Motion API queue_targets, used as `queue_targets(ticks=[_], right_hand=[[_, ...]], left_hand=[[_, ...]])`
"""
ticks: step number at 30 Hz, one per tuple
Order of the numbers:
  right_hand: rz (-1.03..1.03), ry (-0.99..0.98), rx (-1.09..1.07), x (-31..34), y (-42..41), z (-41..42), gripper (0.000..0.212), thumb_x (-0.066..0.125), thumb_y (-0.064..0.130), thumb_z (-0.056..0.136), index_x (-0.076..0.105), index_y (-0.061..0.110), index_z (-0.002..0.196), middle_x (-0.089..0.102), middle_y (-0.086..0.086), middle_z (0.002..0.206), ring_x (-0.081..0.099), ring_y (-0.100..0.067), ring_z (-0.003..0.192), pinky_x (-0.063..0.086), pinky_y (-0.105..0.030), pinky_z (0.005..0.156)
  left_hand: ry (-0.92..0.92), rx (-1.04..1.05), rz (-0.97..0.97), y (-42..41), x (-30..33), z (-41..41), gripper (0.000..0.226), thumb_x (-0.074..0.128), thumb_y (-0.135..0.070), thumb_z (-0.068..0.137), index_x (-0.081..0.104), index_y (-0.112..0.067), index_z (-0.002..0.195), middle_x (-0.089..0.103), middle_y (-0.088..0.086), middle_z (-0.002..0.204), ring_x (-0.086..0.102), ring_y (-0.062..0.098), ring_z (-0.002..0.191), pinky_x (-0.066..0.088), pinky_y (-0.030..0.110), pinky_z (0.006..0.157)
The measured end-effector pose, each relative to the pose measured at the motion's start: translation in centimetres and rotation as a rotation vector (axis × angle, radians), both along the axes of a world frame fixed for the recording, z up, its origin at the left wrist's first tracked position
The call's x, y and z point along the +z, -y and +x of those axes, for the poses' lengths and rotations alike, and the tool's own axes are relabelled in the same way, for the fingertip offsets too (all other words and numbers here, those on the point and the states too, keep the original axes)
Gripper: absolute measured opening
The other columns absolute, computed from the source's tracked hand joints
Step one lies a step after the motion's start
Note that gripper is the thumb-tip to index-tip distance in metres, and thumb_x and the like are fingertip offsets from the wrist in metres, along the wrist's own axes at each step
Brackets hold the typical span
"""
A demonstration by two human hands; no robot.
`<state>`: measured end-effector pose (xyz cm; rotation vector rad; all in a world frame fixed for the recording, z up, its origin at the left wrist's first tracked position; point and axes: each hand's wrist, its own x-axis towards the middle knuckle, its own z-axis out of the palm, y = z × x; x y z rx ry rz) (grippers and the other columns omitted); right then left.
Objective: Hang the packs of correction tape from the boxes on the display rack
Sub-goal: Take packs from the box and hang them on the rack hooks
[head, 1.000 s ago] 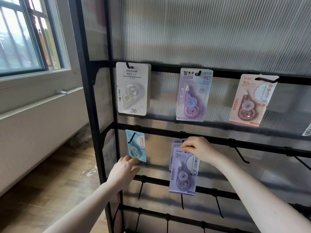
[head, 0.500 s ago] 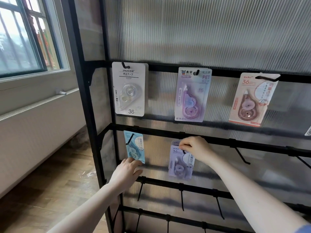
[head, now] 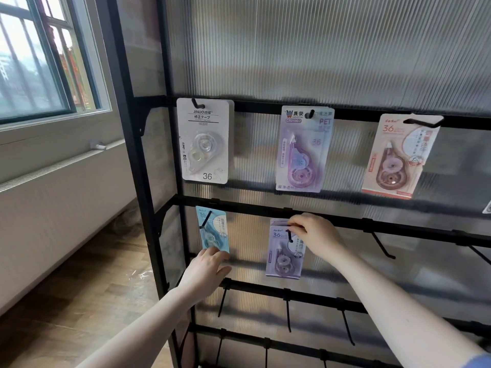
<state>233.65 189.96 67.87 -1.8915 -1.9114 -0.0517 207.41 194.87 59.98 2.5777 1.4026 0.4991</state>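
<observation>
Purple pack (head: 284, 251) hangs upright on the second-row hook, its top corner pinched in my right hand (head: 317, 233), while my left hand (head: 206, 272), fingers loosely curled, touches the blue pack (head: 212, 229) from below.

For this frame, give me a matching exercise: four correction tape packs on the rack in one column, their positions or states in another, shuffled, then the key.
Packs:
1. white pack
2. pink pack
3. blue pack
4. lilac pack

Places:
A. second row, top pinched by the right hand
B. top row, leftmost hook
C. second row, left hand at its lower edge
D. top row, third hook from the left

Pairs: 1-B, 2-D, 3-C, 4-A
</observation>
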Motion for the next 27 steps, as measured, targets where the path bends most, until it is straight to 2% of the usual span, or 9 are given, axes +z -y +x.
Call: queue_targets(ticks=[5, 7, 9, 11, 16, 22, 27], right_hand=[[0.044, 0.018, -0.108, -1.1, 1.9, 1.2, 0.031, 0.047, 0.031, 0.096, 0.056, 0.02, 0.123, 0.06, 0.0, 0.11, 0.059, -0.017, 0.095, 0.042, -0.027, 0.066], [0.028, 0.033, -0.149, -1.9, 2.9, 1.7, 0.038, 0.047, 0.032, 0.096, 0.048, 0.02, 0.132, 0.057, -0.001, 0.122, 0.058, -0.018, 0.103, 0.047, -0.028, 0.074], [-0.006, 0.046, -0.196, -2.7, 4.2, 2.1, 0.044, 0.046, 0.032, 0.096, 0.041, 0.02, 0.138, 0.049, -0.001, 0.136, 0.052, -0.019, 0.117, 0.045, -0.03, 0.089], [-0.057, 0.039, -0.239, -3.4, 5.7, 2.5, 0.047, 0.045, 0.033, 0.097, 0.036, 0.019, 0.141, 0.043, 0.0, 0.142, 0.047, -0.019, 0.124, 0.043, -0.03, 0.093], [-0.153, 0.062, -0.302, -5.1, 8.7, 3.6, 0.047, 0.042, 0.035, 0.097, 0.035, 0.021, 0.141, 0.044, 0.0, 0.136, 0.05, -0.016, 0.116, 0.045, -0.026, 0.088], [-0.181, 0.042, -0.342, -7.7, 12.3, 5.2, 0.047, 0.045, 0.031, 0.097, 0.035, 0.018, 0.141, 0.046, -0.001, 0.135, 0.052, -0.014, 0.114, 0.047, -0.025, 0.09], [-0.222, 0.064, -0.364, -9.9, 15.2, 8.1, 0.046, 0.045, 0.036, 0.096, 0.039, 0.019, 0.139, 0.045, -0.001, 0.138, 0.049, -0.018, 0.12, 0.044, -0.028, 0.096]], left_hand=[[0.0, -0.022, 0.016, 0.5, 0.5, 0.7, 0.035, 0.047, -0.036, 0.094, 0.05, -0.024, 0.127, 0.048, -0.003, 0.125, 0.043, 0.018, 0.117, 0.04, 0.029, 0.095], [0.0, -0.025, 0.024, 0.8, 0.6, 1.1, 0.035, 0.048, -0.036, 0.094, 0.05, -0.024, 0.126, 0.049, -0.002, 0.124, 0.044, 0.018, 0.116, 0.041, 0.029, 0.095], [0.01, -0.03, 0.037, 1.2, 0.6, 1.6, 0.035, 0.049, -0.035, 0.093, 0.051, -0.023, 0.126, 0.05, -0.001, 0.123, 0.045, 0.019, 0.115, 0.04, 0.029, 0.094], [0.017, -0.037, 0.051, 1.8, 0.5, 2.2, 0.035, 0.05, -0.035, 0.093, 0.051, -0.023, 0.126, 0.05, -0.001, 0.123, 0.045, 0.019, 0.115, 0.04, 0.03, 0.094], [0.004, -0.057, 0.052, 2.8, -0.1, 3.6, 0.037, 0.05, -0.038, 0.092, 0.05, -0.023, 0.126, 0.049, -0.001, 0.124, 0.045, 0.02, 0.115, 0.039, 0.03, 0.093], [-0.009, -0.048, 0.055, 4.2, -0.9, 5.4, 0.042, 0.05, -0.039, 0.092, 0.047, -0.022, 0.13, 0.048, 0.0, 0.126, 0.044, 0.021, 0.118, 0.038, 0.032, 0.095], [-0.026, -0.023, 0.037, 6.7, -1.9, 7.9, 0.045, 0.052, -0.04, 0.091, 0.047, -0.021, 0.131, 0.048, 0.001, 0.129, 0.045, 0.023, 0.118, 0.039, 0.033, 0.095]])
